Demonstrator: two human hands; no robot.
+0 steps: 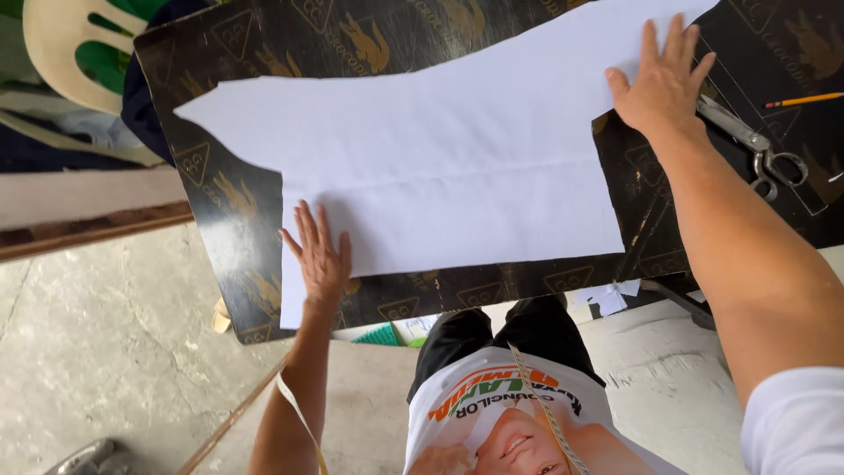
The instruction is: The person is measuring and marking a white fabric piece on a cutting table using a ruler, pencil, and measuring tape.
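A dark printed board serves as the counter [264,40] over a grey concrete floor [105,334], and across it lies a large white cut sheet of fabric [440,149]. The left hand [318,257] lies flat, fingers spread, on the sheet's near edge, and the right hand [664,81] presses open-palmed on its far right part. Metal scissors [754,148] lie just beside the right hand, a yellow pencil [804,100] beyond them.

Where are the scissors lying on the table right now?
In the head view, the scissors lie on the dark table at the right, just beside the right hand pressing the white sheet, with a pencil beyond them.
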